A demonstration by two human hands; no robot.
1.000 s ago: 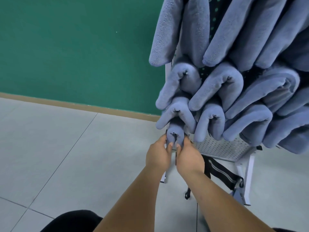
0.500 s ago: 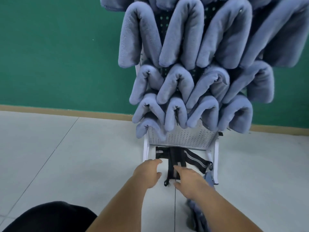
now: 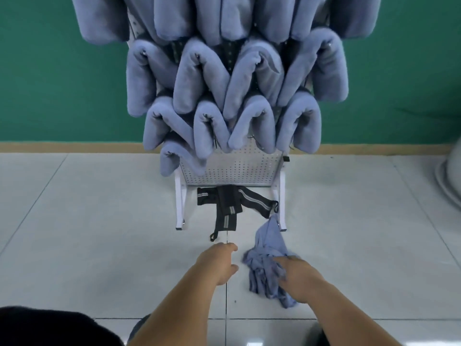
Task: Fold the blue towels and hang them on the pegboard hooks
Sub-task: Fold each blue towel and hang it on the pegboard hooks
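reaching into a crumpled blue towel (image 3: 268, 237) on the floor (image 3: 99, 233), right hand (image 3: 299, 280) blurred, its grip unclear; left hand (image 3: 219, 263) loose, empty. limp, light cloth, probably best lifted by its corners.

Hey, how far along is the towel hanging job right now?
Mostly done: rows of folded towels hang on the pegboard. In hand: the right hand reaches onto a crumpled towel on the floor; the left hand is empty. Left: fold and hang it.
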